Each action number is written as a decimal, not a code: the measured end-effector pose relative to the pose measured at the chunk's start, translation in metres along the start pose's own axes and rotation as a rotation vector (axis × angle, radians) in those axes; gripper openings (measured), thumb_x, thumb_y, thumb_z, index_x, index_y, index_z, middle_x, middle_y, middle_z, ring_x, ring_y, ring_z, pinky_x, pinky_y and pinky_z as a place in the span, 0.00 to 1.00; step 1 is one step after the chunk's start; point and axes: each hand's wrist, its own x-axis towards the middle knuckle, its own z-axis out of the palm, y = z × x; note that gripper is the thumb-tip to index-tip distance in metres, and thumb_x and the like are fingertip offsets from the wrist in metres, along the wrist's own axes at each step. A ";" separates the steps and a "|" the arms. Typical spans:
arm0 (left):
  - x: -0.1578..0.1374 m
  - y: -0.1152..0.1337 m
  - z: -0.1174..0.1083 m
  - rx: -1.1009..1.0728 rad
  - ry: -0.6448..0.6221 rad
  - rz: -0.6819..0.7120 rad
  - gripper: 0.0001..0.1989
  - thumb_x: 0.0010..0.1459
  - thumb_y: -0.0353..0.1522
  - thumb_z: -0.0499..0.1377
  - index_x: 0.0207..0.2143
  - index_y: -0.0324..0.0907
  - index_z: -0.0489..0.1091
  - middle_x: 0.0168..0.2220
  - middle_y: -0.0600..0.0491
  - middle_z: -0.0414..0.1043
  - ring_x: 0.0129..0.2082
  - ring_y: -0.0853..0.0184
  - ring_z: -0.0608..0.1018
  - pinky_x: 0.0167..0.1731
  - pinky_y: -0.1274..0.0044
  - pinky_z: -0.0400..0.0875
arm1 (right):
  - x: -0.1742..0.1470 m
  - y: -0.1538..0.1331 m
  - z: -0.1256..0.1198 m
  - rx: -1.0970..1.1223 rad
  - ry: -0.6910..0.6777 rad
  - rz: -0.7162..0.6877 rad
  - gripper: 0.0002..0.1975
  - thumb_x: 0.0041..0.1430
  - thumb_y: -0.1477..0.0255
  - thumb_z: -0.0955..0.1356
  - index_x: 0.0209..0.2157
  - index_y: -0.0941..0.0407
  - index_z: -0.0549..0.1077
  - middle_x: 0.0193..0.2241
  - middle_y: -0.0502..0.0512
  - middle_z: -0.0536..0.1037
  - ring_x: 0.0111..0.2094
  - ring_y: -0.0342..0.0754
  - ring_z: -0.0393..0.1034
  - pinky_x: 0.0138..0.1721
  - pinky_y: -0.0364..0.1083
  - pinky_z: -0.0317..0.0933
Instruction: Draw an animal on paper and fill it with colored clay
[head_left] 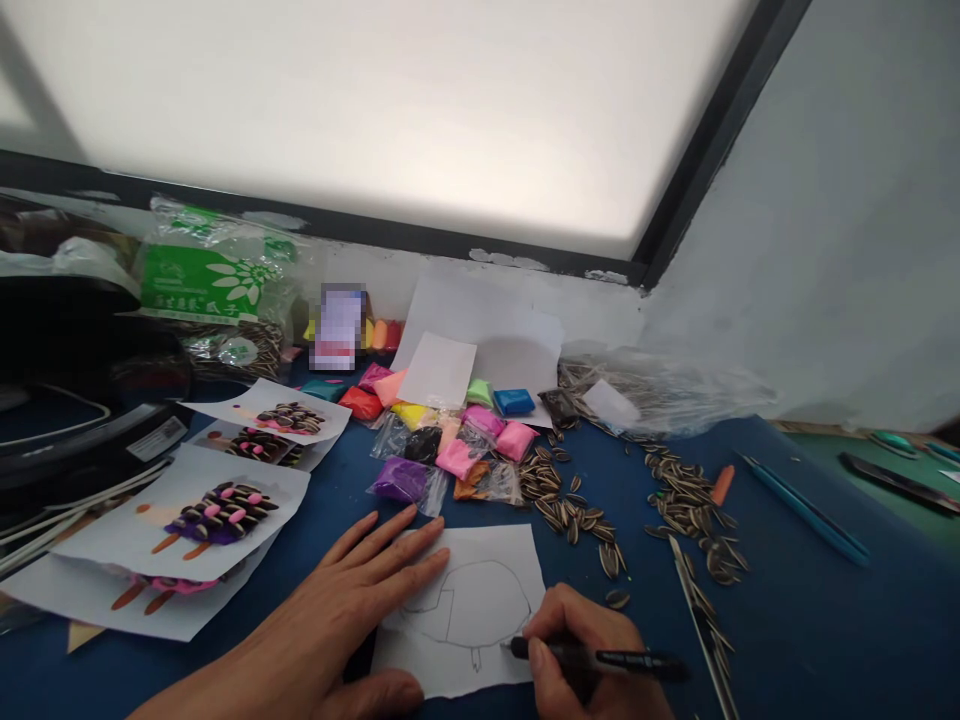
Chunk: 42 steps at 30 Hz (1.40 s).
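Observation:
A white sheet of paper lies on the blue table, with a thin outline of a rounded shape, a small head-like part at its left and a short leg below. My left hand rests flat with spread fingers over the sheet's left side. In my right hand is a black pen, gripped between thumb and fingers. Its tip meets the paper, or hovers close to it, just under the outline's lower right. Right of the sheet lie loose striped sunflower seeds.
Finished seed-and-clay pictures are stacked at left. Colourful clay packets lie behind the sheet. A blue tool and a slim metal tool lie at right. A green seed bag and a phone stand at the back.

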 end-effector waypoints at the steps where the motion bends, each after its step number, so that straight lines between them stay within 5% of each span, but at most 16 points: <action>1: 0.000 0.000 0.000 0.000 -0.002 -0.003 0.41 0.63 0.43 0.66 0.71 0.66 0.47 0.72 0.58 0.43 0.71 0.47 0.46 0.66 0.48 0.41 | 0.000 0.000 0.000 -0.002 -0.001 -0.003 0.06 0.57 0.76 0.63 0.27 0.54 0.69 0.20 0.50 0.74 0.20 0.43 0.67 0.23 0.40 0.58; 30: 0.002 -0.003 0.002 0.028 -0.015 0.002 0.42 0.62 0.44 0.66 0.71 0.64 0.47 0.72 0.57 0.45 0.71 0.47 0.47 0.66 0.48 0.41 | -0.002 0.000 0.002 0.103 -0.013 0.151 0.05 0.56 0.72 0.64 0.26 0.54 0.66 0.19 0.47 0.66 0.18 0.41 0.59 0.18 0.39 0.51; 42: 0.000 -0.002 0.002 0.005 0.015 0.011 0.41 0.62 0.45 0.66 0.70 0.65 0.48 0.72 0.58 0.46 0.71 0.47 0.47 0.66 0.49 0.41 | -0.004 0.002 0.002 0.085 0.000 0.114 0.05 0.54 0.74 0.64 0.25 0.54 0.66 0.19 0.48 0.69 0.19 0.41 0.61 0.18 0.38 0.52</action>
